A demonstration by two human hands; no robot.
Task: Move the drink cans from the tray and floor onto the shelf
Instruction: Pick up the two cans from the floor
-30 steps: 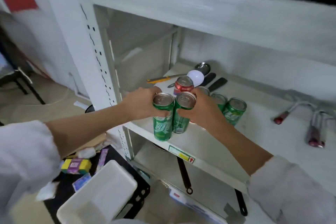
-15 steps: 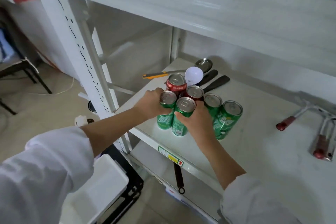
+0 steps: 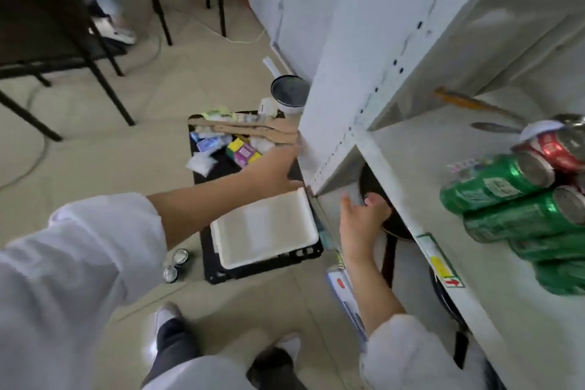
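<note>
Several green cans (image 3: 493, 184) and a red can (image 3: 550, 149) stand grouped on the white shelf (image 3: 411, 149) at the right. Two more cans (image 3: 175, 264) stand on the floor just left of the black tray (image 3: 269, 266). A white foam container (image 3: 266, 228) lies in the tray. My left hand (image 3: 272, 168) hangs over the tray, fingers apart, holding nothing. My right hand (image 3: 364, 215) is below the shelf edge, fingers loosely spread and empty.
Small packets and a wooden utensil (image 3: 247, 130) lie at the tray's far end. A small pot (image 3: 289, 92) sits by the shelf upright (image 3: 342, 104). Black table legs (image 3: 104, 73) and a cable cross the floor. Pans hang under the shelf. My feet are below.
Both hands have let go of the green cans on the shelf and dropped away to the left, down over the tray. The view has swung down toward the floor.
</note>
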